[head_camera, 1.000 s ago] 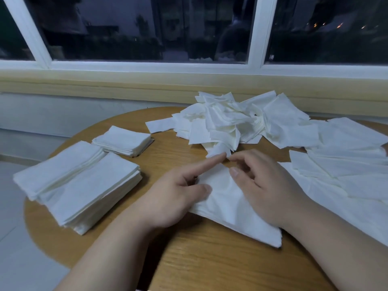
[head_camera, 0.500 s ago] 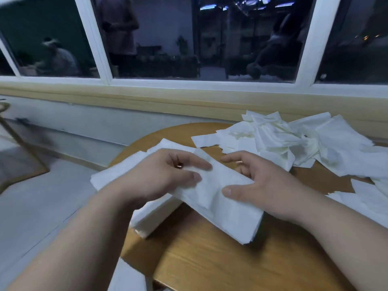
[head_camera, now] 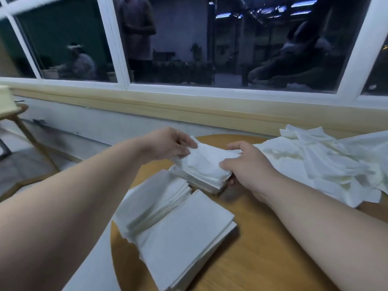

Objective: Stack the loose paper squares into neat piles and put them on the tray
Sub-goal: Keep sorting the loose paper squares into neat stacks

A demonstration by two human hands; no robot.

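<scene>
paper stack (head_camera: 204, 163) carried leftward: l hand (head_camera: 168, 144) & r hand (head_camera: 248, 165) both clamp its ends, beside bigger piles (head_camera: 184, 229) on table (head_camera: 273, 240).

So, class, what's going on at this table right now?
A person holds a small stack of paper squares between the left-hand grip and right-hand grip over the round table. A large neat pile and a fanned pile lie nearer. A loose heap sits to the right. No tray is in view.

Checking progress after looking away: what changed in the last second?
Both hands carried a few squares leftward from the middle of the table onto the small far pile; the left hand and right hand now grip its edges. The two near piles and the loose heap stayed put.
</scene>
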